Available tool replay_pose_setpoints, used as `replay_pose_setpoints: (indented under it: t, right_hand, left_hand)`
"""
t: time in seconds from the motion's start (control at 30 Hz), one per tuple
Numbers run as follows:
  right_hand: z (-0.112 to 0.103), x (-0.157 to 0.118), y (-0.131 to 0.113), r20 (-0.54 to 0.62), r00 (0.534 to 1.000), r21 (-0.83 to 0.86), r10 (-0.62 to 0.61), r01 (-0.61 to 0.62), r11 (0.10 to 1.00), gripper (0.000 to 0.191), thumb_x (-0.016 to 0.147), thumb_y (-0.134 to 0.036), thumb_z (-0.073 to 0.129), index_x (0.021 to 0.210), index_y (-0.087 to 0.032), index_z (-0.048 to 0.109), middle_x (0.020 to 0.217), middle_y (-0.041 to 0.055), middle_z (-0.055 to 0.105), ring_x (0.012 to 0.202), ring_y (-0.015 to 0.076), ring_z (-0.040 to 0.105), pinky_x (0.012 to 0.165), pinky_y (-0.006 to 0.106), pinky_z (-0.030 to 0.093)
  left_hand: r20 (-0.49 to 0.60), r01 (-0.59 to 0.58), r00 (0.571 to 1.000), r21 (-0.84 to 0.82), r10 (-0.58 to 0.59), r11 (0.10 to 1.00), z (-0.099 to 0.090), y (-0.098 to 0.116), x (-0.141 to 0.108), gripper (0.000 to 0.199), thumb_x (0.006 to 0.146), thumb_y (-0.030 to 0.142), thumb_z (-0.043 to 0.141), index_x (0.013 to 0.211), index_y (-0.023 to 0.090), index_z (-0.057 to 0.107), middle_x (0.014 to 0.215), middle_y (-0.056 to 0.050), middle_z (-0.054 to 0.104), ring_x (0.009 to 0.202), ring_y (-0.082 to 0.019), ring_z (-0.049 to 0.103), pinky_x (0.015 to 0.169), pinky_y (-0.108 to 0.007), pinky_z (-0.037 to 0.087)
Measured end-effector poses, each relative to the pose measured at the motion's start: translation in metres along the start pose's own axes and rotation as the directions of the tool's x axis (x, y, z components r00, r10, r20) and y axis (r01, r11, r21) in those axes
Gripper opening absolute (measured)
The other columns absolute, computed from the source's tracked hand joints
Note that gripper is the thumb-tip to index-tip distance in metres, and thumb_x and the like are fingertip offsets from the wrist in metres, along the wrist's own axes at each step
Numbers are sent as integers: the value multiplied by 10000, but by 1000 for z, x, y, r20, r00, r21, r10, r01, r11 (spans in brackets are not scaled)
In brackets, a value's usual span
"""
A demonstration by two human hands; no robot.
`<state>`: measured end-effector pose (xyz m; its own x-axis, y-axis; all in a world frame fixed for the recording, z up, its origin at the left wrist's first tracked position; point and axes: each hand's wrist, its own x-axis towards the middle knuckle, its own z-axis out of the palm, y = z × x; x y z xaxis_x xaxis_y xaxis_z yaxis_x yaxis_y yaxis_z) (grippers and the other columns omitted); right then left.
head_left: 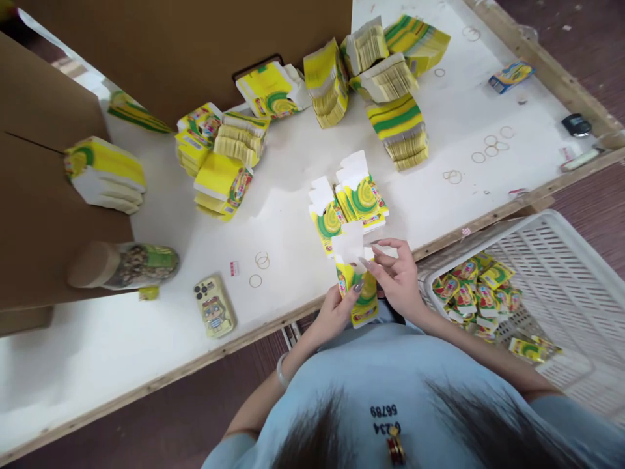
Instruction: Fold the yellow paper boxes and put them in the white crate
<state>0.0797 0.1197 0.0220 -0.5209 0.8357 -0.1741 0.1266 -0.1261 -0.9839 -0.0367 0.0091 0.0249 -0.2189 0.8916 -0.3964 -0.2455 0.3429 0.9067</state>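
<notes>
At the front edge of the white table, a yellow and green printed carton (364, 306) with raised white flaps is held close to my body. My left hand (338, 307) grips its left side, thumb across the printed face. The fingers of my right hand (396, 273) pinch at the carton's upper right, by the white flaps; exactly what they grip there is partly hidden. Just beyond my hands lie two small stacks of like cartons, one on the left (326, 218) and one on the right (361, 195), white flaps pointing away from me.
Bundles of flat cartons (398, 127) stand along the back, with more at left (222, 185). A phone (213, 306), a jar (146, 266) and rubber bands (262, 260) lie on the table (278, 221). A white basket (551, 260) with cartons stands low at right. Brown cardboard (205, 52) walls the back.
</notes>
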Motion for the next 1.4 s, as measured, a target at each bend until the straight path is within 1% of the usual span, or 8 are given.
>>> replay_pose_setpoints:
  t: [0.23, 0.5, 0.63, 0.8, 0.93, 1.03, 1.27, 1.4]
  right_hand:
    - [-12, -17, 12, 111, 990, 56, -85, 79, 995, 355, 929, -485, 705, 1204, -262, 679, 1111, 86, 772, 978, 216, 733, 897, 384, 602]
    - [-13, -17, 8, 271, 948, 67, -164, 151, 986, 253, 984, -430, 645, 856, -219, 696, 723, -9, 701, 644, 133, 662, 615, 240, 552]
    - [-15, -18, 14, 209, 943, -4, -260, 267, 964, 225, 1011, -393, 621, 1179, -261, 691, 980, 45, 799, 882, 174, 769, 809, 298, 630]
    - [-37, -12, 15, 475, 768, 1, -429, 487, 873, 359, 927, -521, 722, 1188, -278, 759, 1230, 100, 780, 1174, 253, 736, 1028, 388, 594]
    - [-36, -18, 6, 545, 834, -7, -87, 108, 994, 416, 927, -438, 731, 1292, -250, 667, 1186, 96, 764, 1029, 218, 760, 855, 346, 640]
    - [-27, -23, 0, 579, 809, 39, 100, -150, 988, 420, 892, -294, 717, 1290, -246, 591, 1063, 49, 756, 908, 172, 745, 752, 285, 626]
    - [-32, -16, -7, 644, 750, 134, 150, -304, 943, 445, 872, -311, 744, 1303, -244, 652, 1178, 61, 753, 902, 146, 746, 789, 276, 627]
    - [-34, -15, -1, 631, 765, 164, 129, -294, 942, 357, 911, -479, 717, 1173, -240, 758, 1172, 63, 783, 966, 170, 756, 864, 316, 633]
  left_hand:
    - [-267, -277, 923, 37, 277, 960, 6, -28, -18, 688, 994, 550, 595, 1490, 337, 167, 822, 37, 691, 578, -107, 604, 578, -221, 485]
    - [-138, -258, 954, 68, 265, 964, -7, -19, -22, 310, 989, 513, 622, 1023, 205, 604, 740, 21, 628, 549, -78, 507, 530, -200, 424]
    - [-219, -341, 910, 85, 351, 936, -9, -20, -19, 424, 1023, 510, 569, 1376, 277, 538, 857, 2, 714, 703, -118, 644, 673, -232, 530]
    - [-85, -391, 905, 215, 416, 895, -18, -17, -19, 506, 1056, 545, 442, 1321, 207, 710, 1012, -103, 805, 897, -208, 759, 851, -325, 604]
    - [-116, -286, 937, 283, 329, 915, -21, -7, -20, 407, 1027, 474, 550, 1222, 201, 781, 1131, -111, 811, 928, -217, 773, 815, -309, 616]
    - [-100, -262, 946, 324, 308, 909, -21, -1, -20, 415, 1017, 455, 575, 1262, 179, 764, 1020, -105, 819, 795, -180, 746, 710, -271, 593]
    - [-42, -348, 911, 459, 411, 818, -22, -6, -21, 432, 1062, 392, 495, 1405, 194, 667, 1172, -131, 789, 868, -181, 738, 800, -301, 586]
    - [163, -491, 847, 605, 506, 627, -30, 2, -14, 459, 1099, 322, 381, 1511, 197, 541, 1071, -108, 769, 878, -168, 709, 789, -284, 560]
